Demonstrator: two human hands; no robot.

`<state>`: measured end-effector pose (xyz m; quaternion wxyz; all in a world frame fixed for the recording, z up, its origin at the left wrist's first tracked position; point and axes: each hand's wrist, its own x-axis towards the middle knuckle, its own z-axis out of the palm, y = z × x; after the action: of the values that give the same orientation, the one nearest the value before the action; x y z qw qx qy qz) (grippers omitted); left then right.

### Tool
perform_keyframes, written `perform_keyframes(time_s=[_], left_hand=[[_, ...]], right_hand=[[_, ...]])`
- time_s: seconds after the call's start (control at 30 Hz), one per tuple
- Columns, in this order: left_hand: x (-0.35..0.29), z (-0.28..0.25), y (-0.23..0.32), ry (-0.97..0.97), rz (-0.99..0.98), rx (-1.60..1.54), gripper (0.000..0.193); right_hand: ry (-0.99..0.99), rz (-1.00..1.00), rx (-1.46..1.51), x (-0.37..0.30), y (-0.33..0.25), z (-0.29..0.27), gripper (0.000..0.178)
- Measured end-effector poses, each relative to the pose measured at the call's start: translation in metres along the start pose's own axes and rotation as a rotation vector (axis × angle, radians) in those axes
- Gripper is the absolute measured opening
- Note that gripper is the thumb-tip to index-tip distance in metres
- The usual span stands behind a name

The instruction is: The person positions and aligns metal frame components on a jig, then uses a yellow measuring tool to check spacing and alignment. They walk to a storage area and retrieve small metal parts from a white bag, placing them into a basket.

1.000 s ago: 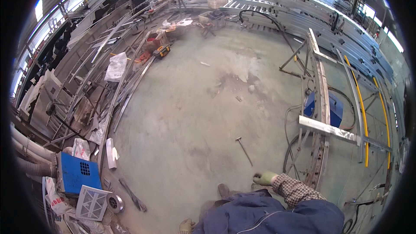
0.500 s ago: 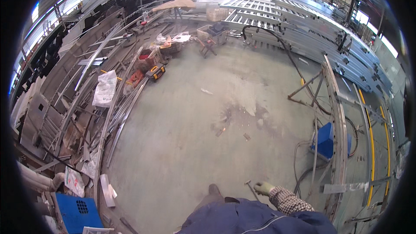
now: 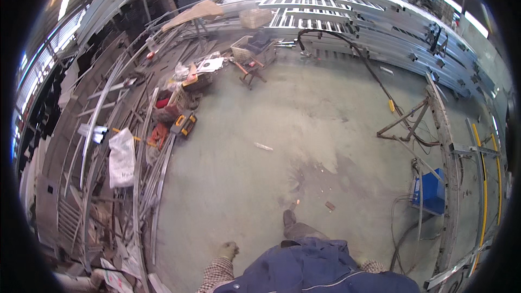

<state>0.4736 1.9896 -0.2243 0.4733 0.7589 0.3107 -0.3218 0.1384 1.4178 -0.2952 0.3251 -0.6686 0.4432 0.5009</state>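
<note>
My left hand [image 3: 229, 250], in a pale work glove with a checked cuff, swings out over the floor at the lower left of the body. Its fingers are curled in, and no object shows in them. Of my right arm only the checked sleeve [image 3: 372, 266] shows, beside the blue jacket [image 3: 304, 266]; the hand itself is hidden. One boot [image 3: 289, 217] steps forward on the grey-green floor [image 3: 239, 184].
Metal bars and scrap line the left, with a toolbox [image 3: 183, 124] and a white sack [image 3: 121, 157]. A steel stand [image 3: 446, 152], blue machine [image 3: 430, 191] and cables border the right. A crate [image 3: 252, 48] and stacked silver frames [image 3: 309, 10] stand ahead.
The view has moved forward and turned left. My right hand, which held a small hammer-like tool, has dropped out of sight. My left hand has come into view; a boot has stepped forward.
</note>
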Motion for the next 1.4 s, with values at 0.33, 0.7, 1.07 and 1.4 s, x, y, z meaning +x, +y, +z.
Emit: perform_keyframes(time_s=[0.33,0.7,1.07,1.4], left_hand=[[0.108,-0.015,0.18,-0.197,0.034,0.549,0.045],[0.352,-0.067,0.466,-0.131,-0.116,0.175,0.028],[0.513,-0.013,0.741,-0.116,0.035,0.188,0.04],[0.526,0.077,0.899,-0.242,-0.046,0.261,0.041]], right_hand=[[0.207,-0.654,0.384,-0.071,-0.47,-0.296,0.045],[0.144,-0.107,0.61,-0.025,-0.607,-0.341,0.043],[0.036,-0.175,0.276,0.087,-0.703,-0.373,0.078],[0.224,-0.256,0.731,0.112,-0.911,-0.729,0.042]])
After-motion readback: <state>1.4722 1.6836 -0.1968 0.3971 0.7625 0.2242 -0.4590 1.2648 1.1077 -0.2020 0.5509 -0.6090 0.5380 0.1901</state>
